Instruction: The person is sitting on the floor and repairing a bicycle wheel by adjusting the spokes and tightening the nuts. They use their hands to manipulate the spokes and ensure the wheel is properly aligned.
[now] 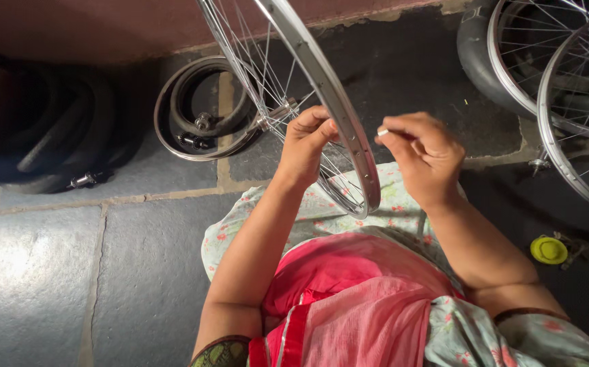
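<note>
A silver bicycle wheel rim (349, 129) with thin spokes stands upright in front of me, its lower edge resting on my lap. My left hand (306, 144) grips the rim from the left side, fingers curled over its edge near the spokes. My right hand (425, 155) is just right of the rim, thumb and forefinger pinched on a small pale metal piece (382, 132), likely a spoke nipple. The wheel's hub (275, 114) shows behind the spokes.
On the grey stone floor, a smaller rim with a rubber tube (199, 112) lies to the left, and dark tyres (43, 136) are piled at far left. More spoked wheels (566, 81) lean at upper right. A yellow round cap (548, 250) lies at right.
</note>
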